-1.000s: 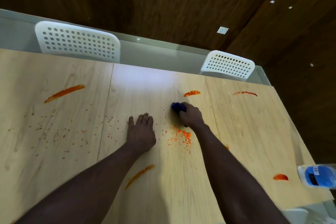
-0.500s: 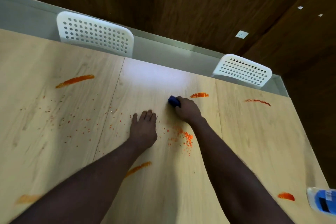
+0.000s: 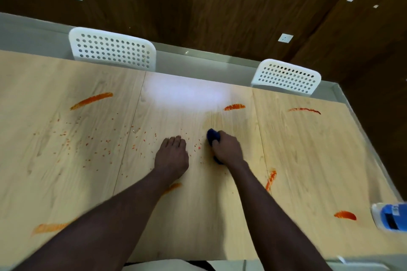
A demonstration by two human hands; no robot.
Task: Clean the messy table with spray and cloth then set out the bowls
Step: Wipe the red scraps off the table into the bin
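**Blue cloth gripped on a smeared table**

At the bottom of the frame, two bare forearms reach up over the pale wooden table [image 3: 308, 160]. A faded orange smear [image 3: 49, 227] lies at lower left. At the lower right edge sits the blue and white spray bottle [image 3: 389, 219], cut by the frame, with a short orange streak [image 3: 345, 215] just to its left. A slanted orange mark [image 3: 271, 179] lies just right of the right forearm.

In the middle of the frame the left hand [image 3: 171, 156] rests palm down on the table, its fingers close together and holding nothing. Near it on the right, not touching, the right hand [image 3: 226, 149] curls its fingers round the dark blue cloth [image 3: 213, 135] and holds it against the table. The cloth shows beyond the knuckles.

Orange crumbs [image 3: 88, 145] are scattered left of the left hand, and a few lie between the hands.

Higher up, a long smear [image 3: 91, 100] lies at centre left. A small smear [image 3: 234, 106] lies above the cloth, and a thin smear [image 3: 305, 110] lies to the right.

Two white perforated chairs [image 3: 112, 49] stand at the far edge, before a dark wooden wall [image 3: 209, 2].
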